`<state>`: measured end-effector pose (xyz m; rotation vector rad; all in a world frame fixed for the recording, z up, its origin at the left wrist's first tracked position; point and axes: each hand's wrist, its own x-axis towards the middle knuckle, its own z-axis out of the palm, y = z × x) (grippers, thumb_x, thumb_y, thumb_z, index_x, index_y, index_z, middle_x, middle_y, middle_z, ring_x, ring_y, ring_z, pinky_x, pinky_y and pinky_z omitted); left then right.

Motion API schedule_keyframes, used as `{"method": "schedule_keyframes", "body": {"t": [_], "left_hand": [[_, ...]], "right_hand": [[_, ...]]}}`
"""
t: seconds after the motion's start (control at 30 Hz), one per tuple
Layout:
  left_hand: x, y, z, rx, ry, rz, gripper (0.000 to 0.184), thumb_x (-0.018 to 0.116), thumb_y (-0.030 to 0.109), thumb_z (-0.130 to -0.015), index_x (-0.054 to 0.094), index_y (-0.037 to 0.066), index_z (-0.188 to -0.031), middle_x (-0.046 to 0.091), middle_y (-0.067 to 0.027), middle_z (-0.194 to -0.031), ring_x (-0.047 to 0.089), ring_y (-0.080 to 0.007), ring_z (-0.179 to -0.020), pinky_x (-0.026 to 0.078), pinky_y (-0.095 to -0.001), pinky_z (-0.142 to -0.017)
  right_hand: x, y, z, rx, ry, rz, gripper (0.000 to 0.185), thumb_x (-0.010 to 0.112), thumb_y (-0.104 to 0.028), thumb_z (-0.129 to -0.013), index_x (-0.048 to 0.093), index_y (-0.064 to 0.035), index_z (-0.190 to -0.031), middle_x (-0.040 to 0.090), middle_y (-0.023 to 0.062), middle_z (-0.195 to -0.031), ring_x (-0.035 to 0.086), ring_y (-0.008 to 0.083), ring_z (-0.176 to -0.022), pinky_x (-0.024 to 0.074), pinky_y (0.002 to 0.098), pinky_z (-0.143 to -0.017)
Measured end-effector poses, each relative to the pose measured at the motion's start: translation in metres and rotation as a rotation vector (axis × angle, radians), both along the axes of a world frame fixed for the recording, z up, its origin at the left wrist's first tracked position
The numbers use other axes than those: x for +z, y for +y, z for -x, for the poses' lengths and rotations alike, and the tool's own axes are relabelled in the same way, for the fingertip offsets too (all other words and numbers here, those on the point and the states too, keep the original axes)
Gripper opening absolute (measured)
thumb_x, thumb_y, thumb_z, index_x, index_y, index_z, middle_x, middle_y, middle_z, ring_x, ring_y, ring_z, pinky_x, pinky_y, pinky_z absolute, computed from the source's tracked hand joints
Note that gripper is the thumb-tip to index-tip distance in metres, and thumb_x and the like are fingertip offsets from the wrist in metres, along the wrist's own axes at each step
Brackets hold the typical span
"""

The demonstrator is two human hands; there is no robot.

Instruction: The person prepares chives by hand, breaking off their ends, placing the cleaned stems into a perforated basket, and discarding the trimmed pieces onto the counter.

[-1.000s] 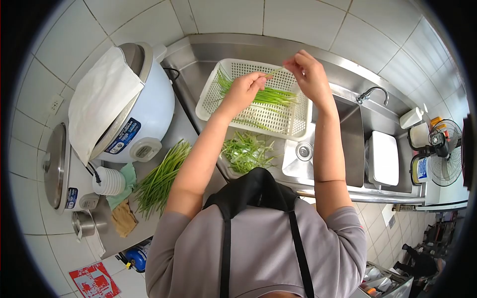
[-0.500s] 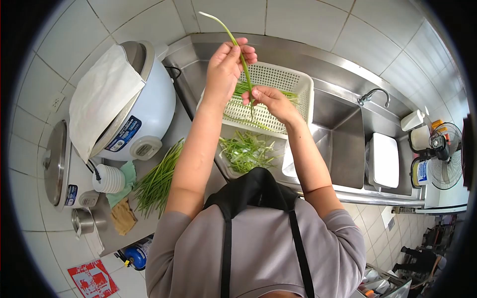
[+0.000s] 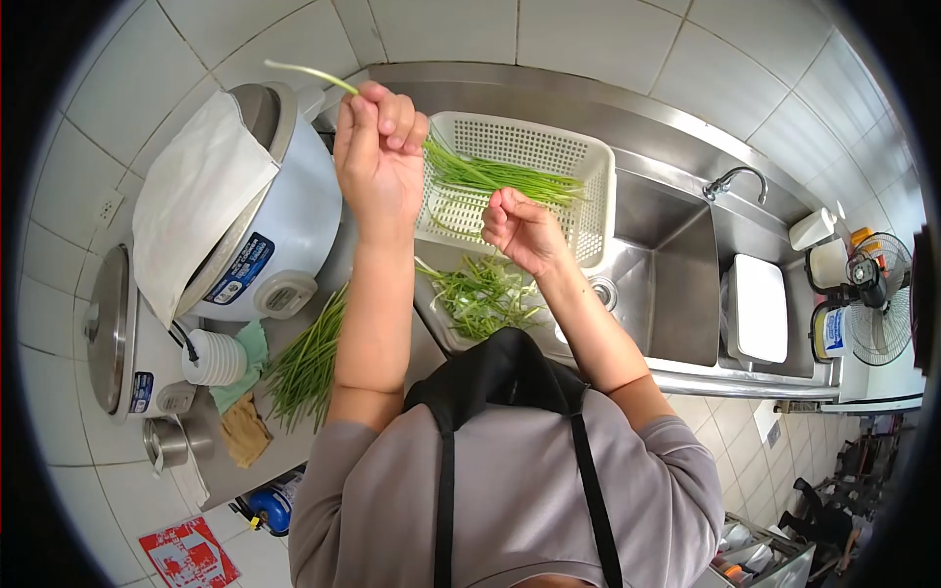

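My left hand [image 3: 380, 162] is raised beside the white plastic basket [image 3: 600, 181], its fingers closed around a thin spring onion [image 3: 312, 72]. The stalk's pale end sticks out to the upper left, and its green part is mostly hidden by the hand. Over the basket's near edge is my right hand [image 3: 526, 231], fingers curled together; whatever they may pinch is too small to make out. Inside the basket lies a row of green stalks [image 3: 515, 178]. Below it, a heap of green trimmings [image 3: 485, 296] sits in a shallow tray. More uncut-looking stalks [image 3: 309, 365] lie on the counter at left.
Two large rice cookers stand at left, the nearer one bluish [image 3: 294, 216] with a white cloth on top. Stacked white cups [image 3: 214, 358] and cloths lie beside them. To the right are a steel sink [image 3: 676, 294], a faucet [image 3: 735, 183] and a fan [image 3: 877, 294].
My left hand has moved left and nearer with the spring onion, which now tilts to the left. My right hand has come away from the stalk's green end and dropped slightly.
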<state>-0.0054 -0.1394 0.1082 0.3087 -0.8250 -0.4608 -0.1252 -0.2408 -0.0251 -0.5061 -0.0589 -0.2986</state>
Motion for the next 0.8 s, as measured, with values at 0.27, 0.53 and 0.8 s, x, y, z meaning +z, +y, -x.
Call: {"method": "schedule_keyframes", "body": {"t": [0.27,0.53,0.8], "left_hand": [[0.017,0.104,-0.009,0.318,-0.361,-0.294,0.016,0.048,0.017,-0.092,0.054,0.003,-0.094,0.043,0.0004,-0.068,0.036,-0.0065,-0.058,0.026,-0.0186,-0.049],[-0.132,0.208,-0.058,0.846,-0.675,-1.464,0.014,0.051,0.009,-0.087,0.061,0.000,-0.094,0.061,-0.0091,-0.082,0.056,-0.0171,-0.074,0.044,-0.0284,-0.070],[-0.189,0.260,-0.058,0.799,-0.735,-1.781,0.023,0.051,0.012,-0.089,0.055,0.001,-0.108,0.059,-0.0147,-0.108,0.057,-0.0226,-0.098,0.043,-0.0310,-0.084]], "right_hand": [[-0.031,0.020,0.014,0.056,0.597,0.871,0.021,0.046,-0.018,-0.090,0.057,-0.0011,-0.094,0.059,0.0064,-0.073,0.053,0.0162,-0.061,0.0418,0.0295,-0.053],[-0.043,0.008,0.029,-0.087,0.393,1.735,0.028,0.061,-0.011,-0.079,0.060,-0.0020,-0.106,0.059,0.0145,-0.104,0.056,0.0300,-0.097,0.0438,0.0357,-0.086],[-0.019,-0.091,0.017,0.147,0.553,1.721,0.027,0.055,-0.002,-0.074,0.065,-0.0043,-0.098,0.067,0.0108,-0.088,0.064,0.0232,-0.080,0.0485,0.0320,-0.075]]}}
